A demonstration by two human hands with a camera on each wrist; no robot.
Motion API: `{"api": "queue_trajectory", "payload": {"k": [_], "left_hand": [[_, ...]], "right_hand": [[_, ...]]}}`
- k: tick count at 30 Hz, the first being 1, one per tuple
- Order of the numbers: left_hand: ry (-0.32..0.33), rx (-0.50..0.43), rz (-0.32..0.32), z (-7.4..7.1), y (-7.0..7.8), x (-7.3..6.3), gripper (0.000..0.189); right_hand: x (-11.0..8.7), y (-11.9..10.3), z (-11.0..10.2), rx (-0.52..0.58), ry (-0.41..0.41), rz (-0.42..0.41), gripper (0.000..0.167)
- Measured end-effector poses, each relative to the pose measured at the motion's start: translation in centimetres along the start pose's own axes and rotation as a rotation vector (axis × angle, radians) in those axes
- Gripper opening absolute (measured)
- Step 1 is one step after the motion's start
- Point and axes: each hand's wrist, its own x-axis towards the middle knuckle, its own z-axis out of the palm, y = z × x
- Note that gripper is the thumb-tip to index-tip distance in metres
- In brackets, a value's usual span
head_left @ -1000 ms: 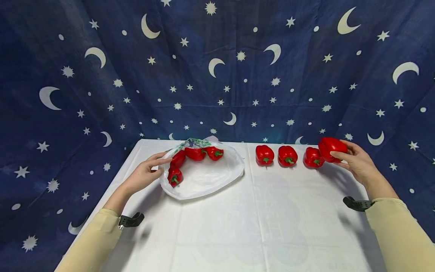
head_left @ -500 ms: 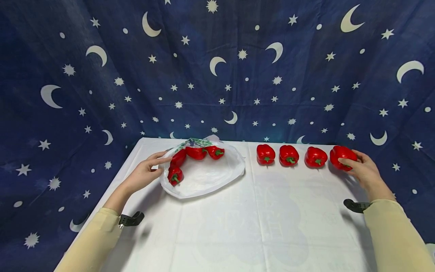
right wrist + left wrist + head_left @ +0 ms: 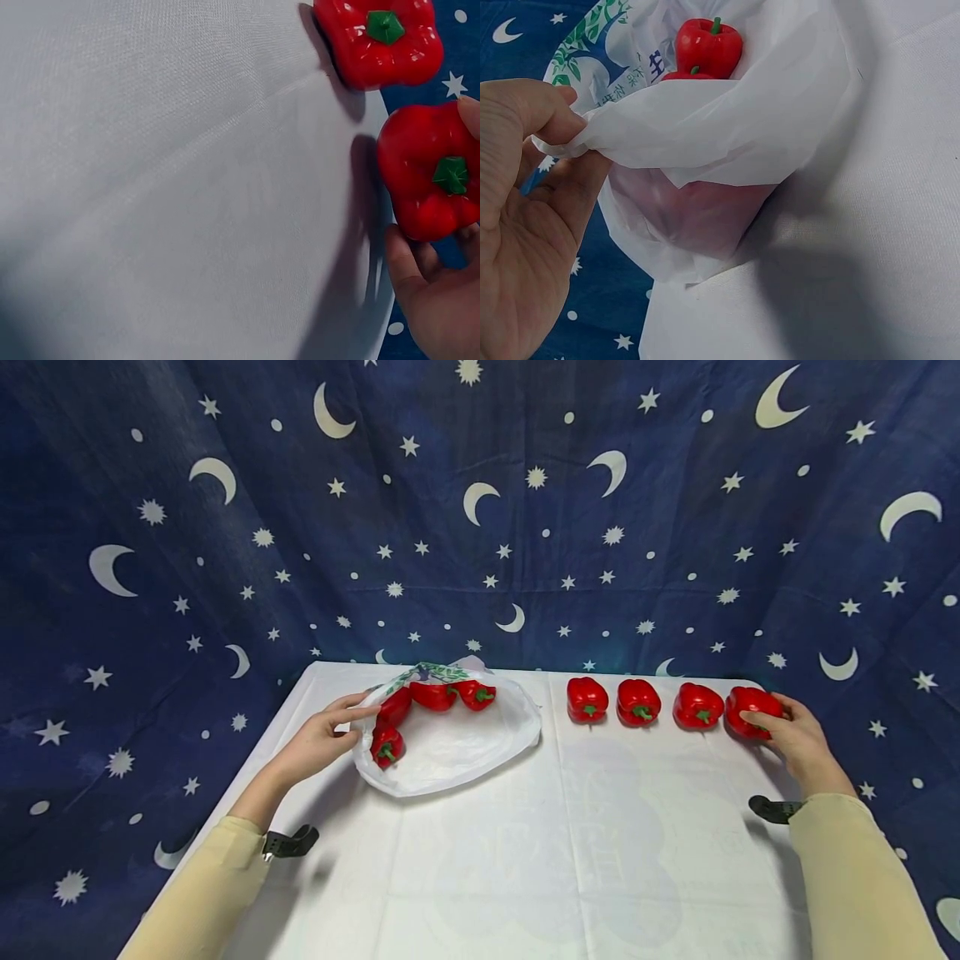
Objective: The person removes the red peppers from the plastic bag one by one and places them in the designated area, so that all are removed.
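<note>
A dark blue cloth printed with pale moons and stars [image 3: 480, 510] hangs behind the far edge of a table under a white cloth [image 3: 517, 877]. Near the table's far left corner lies a thin white plastic bag with green and blue print [image 3: 465, 760], its wide mouth facing the near edge. Two pale yellow sleeves [image 3: 855, 877] reach in from the near side.

The left hand [image 3: 318, 745] pinches the bag's rim on the side toward the table's left edge. The right hand [image 3: 806, 739], by the far right corner, grips a glossy red bell pepper [image 3: 752, 712] between thumb and fingers; whether that pepper's underside touches the table is hard to tell.

Three loose red bell peppers [image 3: 638, 702] stand apart in a row along the far edge, between the bag and the gripped one, the rightmost of them just beside it. Four red peppers inside the bag [image 3: 432, 697] show along its left and back walls. A black device [image 3: 291, 843] sits at each wrist. The gripped pepper's short green stem [image 3: 451, 175] faces the right wrist camera.
</note>
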Motion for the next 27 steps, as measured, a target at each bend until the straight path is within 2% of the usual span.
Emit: {"api": "queue_trajectory", "payload": {"k": [13,27], "left_hand": [[-0.01,0.015,0.003,-0.2,0.2,0.1,0.045],[-0.007,0.023,0.004,-0.2,0.1,0.0,0.045]], "right_hand": [[1.0,0.6,-0.1,-0.023,0.02,0.016,0.096],[1.4,0.6,0.3,-0.071,0.034,-0.012,0.09]]}}
